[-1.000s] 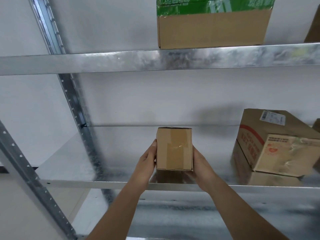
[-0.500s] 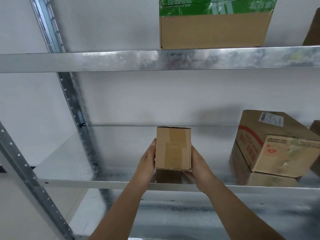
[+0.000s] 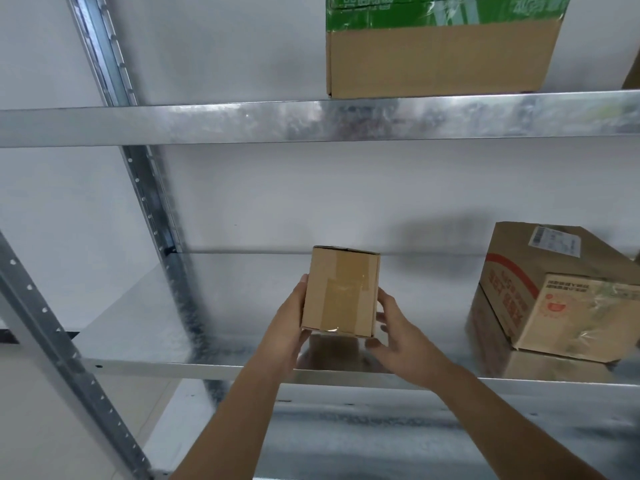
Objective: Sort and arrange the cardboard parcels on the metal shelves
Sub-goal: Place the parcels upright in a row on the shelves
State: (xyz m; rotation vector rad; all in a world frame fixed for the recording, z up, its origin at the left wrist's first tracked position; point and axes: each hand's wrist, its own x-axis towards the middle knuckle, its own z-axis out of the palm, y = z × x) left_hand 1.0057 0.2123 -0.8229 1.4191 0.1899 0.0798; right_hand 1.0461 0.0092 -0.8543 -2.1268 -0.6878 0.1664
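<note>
A small taped cardboard parcel [image 3: 341, 292] stands upright on the middle metal shelf [image 3: 214, 367], its reflection directly beneath it. My left hand [image 3: 289, 323] holds its left side, thumb along the front edge and fingers hidden behind it. My right hand [image 3: 393, 329] is at the parcel's right side with fingers spread and relaxed, barely touching it. A larger parcel with red print and a white label [image 3: 557, 292] lies tilted on the same shelf to the right. On the upper shelf [image 3: 311, 121] sits a brown parcel with a green top [image 3: 440, 53].
Perforated steel uprights run at the left [image 3: 149, 199] and the near left [image 3: 52, 341]. A white wall backs the shelves. A lower shelf [image 3: 363, 427] shows under my forearms. Another parcel's edge [image 3: 633, 71] peeks in at the far right of the upper shelf.
The small parcel has stayed in about the same spot on the shelf. My right hand has loosened and eased off its right side; my left hand still holds it.
</note>
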